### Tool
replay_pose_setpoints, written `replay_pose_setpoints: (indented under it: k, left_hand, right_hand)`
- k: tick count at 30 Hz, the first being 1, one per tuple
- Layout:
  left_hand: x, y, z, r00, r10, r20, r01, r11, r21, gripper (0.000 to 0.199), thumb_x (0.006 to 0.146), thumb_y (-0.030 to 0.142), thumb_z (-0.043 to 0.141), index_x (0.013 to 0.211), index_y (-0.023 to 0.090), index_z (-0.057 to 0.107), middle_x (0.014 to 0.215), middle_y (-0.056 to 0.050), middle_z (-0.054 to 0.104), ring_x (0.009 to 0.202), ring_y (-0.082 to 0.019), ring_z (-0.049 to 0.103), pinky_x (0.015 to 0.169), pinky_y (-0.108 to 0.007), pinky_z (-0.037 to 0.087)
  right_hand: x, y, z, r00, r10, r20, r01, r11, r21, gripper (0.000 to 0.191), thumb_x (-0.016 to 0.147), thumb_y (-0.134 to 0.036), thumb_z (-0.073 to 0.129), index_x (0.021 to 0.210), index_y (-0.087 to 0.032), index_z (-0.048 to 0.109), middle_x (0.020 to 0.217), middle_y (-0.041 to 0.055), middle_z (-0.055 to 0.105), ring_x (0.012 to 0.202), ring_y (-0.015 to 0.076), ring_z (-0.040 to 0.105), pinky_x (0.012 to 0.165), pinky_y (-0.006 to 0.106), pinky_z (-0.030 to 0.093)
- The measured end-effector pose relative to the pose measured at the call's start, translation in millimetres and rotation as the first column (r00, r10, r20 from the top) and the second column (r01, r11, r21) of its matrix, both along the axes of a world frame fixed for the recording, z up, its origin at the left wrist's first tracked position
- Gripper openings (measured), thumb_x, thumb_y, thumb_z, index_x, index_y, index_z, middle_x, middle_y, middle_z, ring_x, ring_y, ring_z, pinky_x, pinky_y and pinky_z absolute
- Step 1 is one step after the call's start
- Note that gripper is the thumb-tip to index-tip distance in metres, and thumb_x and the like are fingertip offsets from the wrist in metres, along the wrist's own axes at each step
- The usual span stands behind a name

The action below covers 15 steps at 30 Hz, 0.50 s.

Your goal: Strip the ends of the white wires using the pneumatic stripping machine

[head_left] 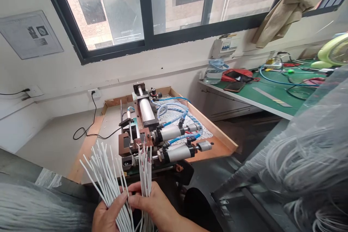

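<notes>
A thick, fanned-out bundle of white cables (107, 177) is gripped in my left hand (108, 214), thumb across the front. My right hand (153, 203) closes round a narrower bundle of white cables (145, 174), whose tips show some reddish ends. Between the two hands, my thumbs and fingers meet at a few single cables. Just beyond the cable ends stands a pneumatic machine (146, 112) with silver cylinders, brown metal blocks and blue air hoses (174, 110). The lower ends of both bundles run out of the frame.
The machine sits on a wood-edged table (217, 130). To the right, a green workbench (258, 96) bears a water jug (214, 72), a phone (234, 86), a steel ruler (272, 96) and a green fan (333, 50). Plastic-wrapped cable coils (293, 159) stand at right; more cables (40, 203) lie lower left.
</notes>
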<state>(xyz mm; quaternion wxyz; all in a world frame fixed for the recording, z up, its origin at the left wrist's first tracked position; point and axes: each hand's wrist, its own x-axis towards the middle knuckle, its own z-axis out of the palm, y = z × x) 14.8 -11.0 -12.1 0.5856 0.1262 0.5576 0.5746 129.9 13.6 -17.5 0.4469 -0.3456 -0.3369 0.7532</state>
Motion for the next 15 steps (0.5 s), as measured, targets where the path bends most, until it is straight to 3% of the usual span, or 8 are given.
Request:
replay_pose_setpoints:
  k: [6,11,15]
  left_hand:
    - [4.7,4.6,5.7,1.000,-0.006,0.027,0.004,0.998,0.059,0.031,0.051,0.013,0.073,0.082,0.011,0.066,0.071,-0.007,0.068,0.078,-0.024,0.062,0.072,-0.034,0.048]
    - [-0.5,10.3,5.8,0.995,0.100,-0.016,-0.099,0.994,0.043,0.018,0.054,0.010,0.071,0.070,0.010,0.064,0.067,-0.006,0.066,0.068,-0.020,0.061,0.071,-0.043,0.049]
    - [-2.5,13.7,6.6,0.992,0.115,-0.050,-0.112,0.992,0.052,0.012,0.057,0.010,0.069,0.068,0.009,0.063,0.063,-0.007,0.065,0.061,-0.018,0.060,0.068,-0.043,0.050]
  right_hand:
    - [-1.6,-0.9,-12.1,0.993,-0.110,0.049,0.105,0.989,0.100,0.023,0.057,-0.034,0.069,0.054,-0.012,0.062,0.049,-0.0009,0.054,0.050,0.0112,0.046,0.054,0.024,0.034]
    - [-3.2,9.6,-13.1,0.960,-0.278,-0.026,0.275,0.958,-0.082,0.023,0.056,-0.031,0.069,0.058,-0.011,0.060,0.047,-0.0015,0.052,0.043,0.0073,0.039,0.046,0.021,0.029]
    - [-7.9,18.8,-8.9,0.945,-0.305,-0.119,0.276,0.937,-0.213,0.023,0.052,-0.029,0.071,0.054,-0.010,0.059,0.043,-0.0023,0.048,0.040,0.0055,0.035,0.042,0.020,0.024]
